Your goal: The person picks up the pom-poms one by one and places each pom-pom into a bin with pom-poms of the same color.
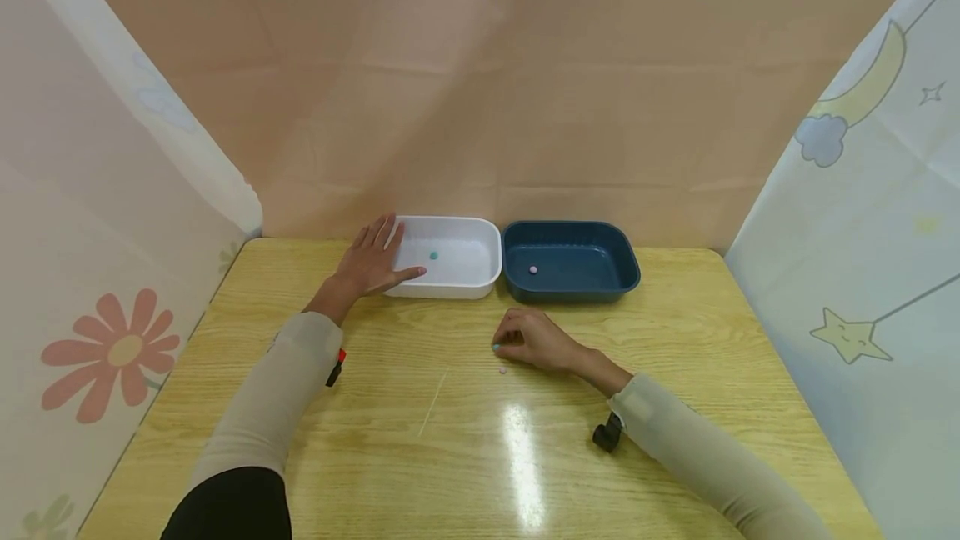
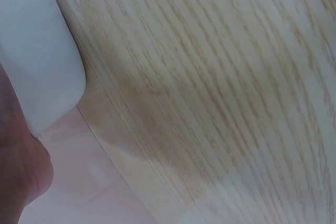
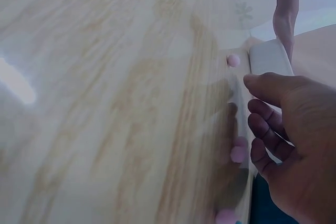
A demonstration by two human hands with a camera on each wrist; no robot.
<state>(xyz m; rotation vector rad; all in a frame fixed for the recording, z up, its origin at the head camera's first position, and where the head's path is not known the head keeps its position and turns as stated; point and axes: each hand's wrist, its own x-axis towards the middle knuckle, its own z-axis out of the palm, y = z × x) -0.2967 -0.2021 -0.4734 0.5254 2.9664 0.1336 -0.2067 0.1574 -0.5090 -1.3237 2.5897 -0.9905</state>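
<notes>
My left hand [image 1: 369, 263] lies with fingers spread over the left end of a white tray [image 1: 457, 292], touching its rim. A small teal ball [image 1: 433, 256] is inside that tray. Just in front of a dark blue tray [image 1: 581, 297], my right hand [image 1: 543, 342] pinches a tiny teal ball [image 1: 495, 347] between thumb and index finger. On the table below those fingertips is a pink ball [image 1: 502, 370]. Another pink ball [image 1: 533, 270] sits in the blue tray. The right wrist view shows several pink balls [image 3: 238, 154] on the table by the curled fingers.
Both trays stand side by side at the back of the wooden table [image 1: 375, 457], before a tan backdrop [image 1: 450, 90]. Printed sheets, with a flower on the left [image 1: 123, 348] and stars on the right [image 1: 851, 336], flank the table.
</notes>
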